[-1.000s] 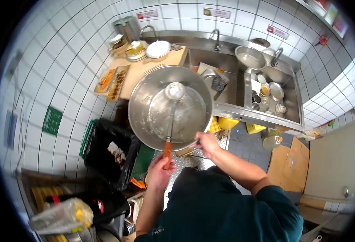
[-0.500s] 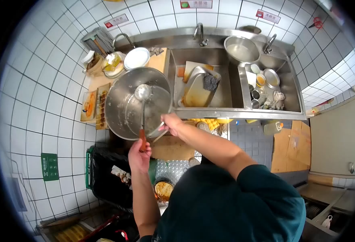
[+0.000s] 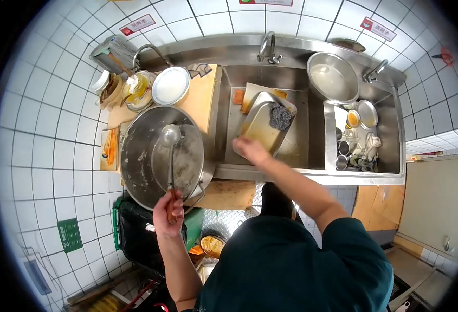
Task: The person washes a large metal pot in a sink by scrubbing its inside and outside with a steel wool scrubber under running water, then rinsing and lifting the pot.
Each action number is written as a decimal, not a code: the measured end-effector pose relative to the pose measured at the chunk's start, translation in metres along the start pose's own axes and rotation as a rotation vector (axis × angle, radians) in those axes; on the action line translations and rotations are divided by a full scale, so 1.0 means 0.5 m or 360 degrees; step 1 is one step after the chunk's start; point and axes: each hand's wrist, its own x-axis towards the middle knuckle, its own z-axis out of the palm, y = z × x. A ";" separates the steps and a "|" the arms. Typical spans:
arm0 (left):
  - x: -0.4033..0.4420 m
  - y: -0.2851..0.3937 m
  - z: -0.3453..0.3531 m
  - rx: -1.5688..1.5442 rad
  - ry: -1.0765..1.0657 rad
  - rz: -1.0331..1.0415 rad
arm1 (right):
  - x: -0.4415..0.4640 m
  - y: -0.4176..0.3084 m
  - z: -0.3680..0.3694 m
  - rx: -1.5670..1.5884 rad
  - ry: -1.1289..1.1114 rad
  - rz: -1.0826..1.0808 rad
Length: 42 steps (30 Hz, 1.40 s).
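Observation:
My left hand (image 3: pixel 169 208) is closed around the wooden handle of a metal ladle (image 3: pixel 170 164). The ladle's round bowl lies inside a large stainless steel pot (image 3: pixel 208 165) with whitish residue on its inner wall. A wire handle hangs from the pot's near right side. Over the front of the middle sink (image 3: pixel 229 127), my right hand (image 3: pixel 252 150) is blurred, and its fingers cannot be made out clearly. It is by the lower left edge of a metal tray (image 3: pixel 255 122), though contact is unclear. A dark steel scouring pad (image 3: pixel 280 117) rests on the tray.
Behind the pot, a wooden board (image 3: pixel 200 104) carries a white-topped container (image 3: pixel 171 86) and bowls. A metal basin (image 3: pixel 333 78) stands right of the middle sink. The right sink (image 3: pixel 389 135) holds cups and bowls. A black-lined bin (image 3: pixel 140 234) stands below left.
My right hand has left the pot's rim and moved right, over the middle sink. My left hand still holds the ladle in the pot. The view has shifted.

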 end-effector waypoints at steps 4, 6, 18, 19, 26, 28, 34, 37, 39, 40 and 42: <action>-0.033 -0.056 0.047 0.0444 0.0228 0.0214 | 0.203 -0.014 -0.243 -0.0515 0.0843 -0.0200; -0.085 -0.104 0.083 0.0879 0.0482 0.0377 | 0.289 -0.042 -0.345 -0.0735 0.1058 -0.0282; -0.133 -0.178 0.153 0.0770 0.1098 0.0800 | 0.342 -0.050 -0.182 -0.0208 -0.0308 -0.0200; -0.130 -0.177 0.138 0.0735 0.1035 0.0845 | 0.265 -0.061 -0.119 -0.0035 -0.0604 0.0069; -0.131 -0.157 0.116 0.0701 0.0891 0.0978 | -0.035 -0.131 0.159 0.0527 -0.0937 0.0777; -0.140 -0.156 0.096 0.0687 0.0812 0.1012 | -0.051 -0.119 0.210 0.0603 -0.0633 0.0540; -0.189 -0.160 0.017 0.0859 0.0561 0.1065 | -0.042 -0.138 0.211 0.0485 -0.0587 0.0664; -0.212 -0.156 -0.011 0.0809 0.0384 0.1087 | -0.065 -0.143 0.143 0.0574 -0.0604 0.0591; -0.224 -0.156 -0.042 0.0835 0.0349 0.1064 | -0.100 -0.147 0.073 0.0588 -0.0520 0.0629; -0.228 -0.154 -0.054 0.0885 0.0295 0.1041 | -0.116 -0.138 0.037 0.0588 -0.0462 0.0669; -0.228 -0.144 -0.064 0.0994 0.0177 0.0998 | -0.170 -0.154 -0.039 0.0507 -0.0413 0.0639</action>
